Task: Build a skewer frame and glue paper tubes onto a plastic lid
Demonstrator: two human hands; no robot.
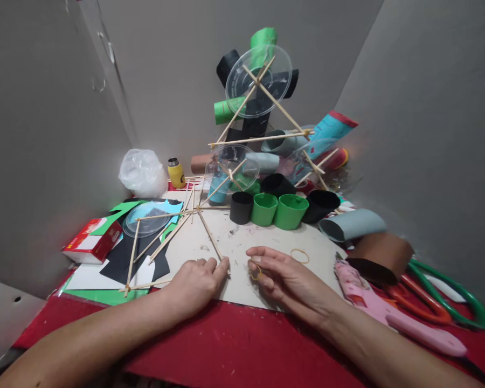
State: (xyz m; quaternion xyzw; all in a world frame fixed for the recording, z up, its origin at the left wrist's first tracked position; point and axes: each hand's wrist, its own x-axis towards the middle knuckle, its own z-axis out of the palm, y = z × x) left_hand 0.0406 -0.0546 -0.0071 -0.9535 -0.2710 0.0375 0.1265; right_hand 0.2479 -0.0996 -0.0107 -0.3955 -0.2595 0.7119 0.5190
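While the left hand [198,288] pinches the near end of a slim, straight wooden stick [210,234], the right hand [285,277] holds a thin yellow rubber band [255,274] among its curled fingers, near that end. Beyond the right hand, a second band [299,250] lies loosely looped on pale, scuffed cardboard [267,240], near green paper cylinders [291,213].

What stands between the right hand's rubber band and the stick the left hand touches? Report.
Only the left hand, at the near end of the stick; between it and the right hand, which holds the rubber band, just board shows.
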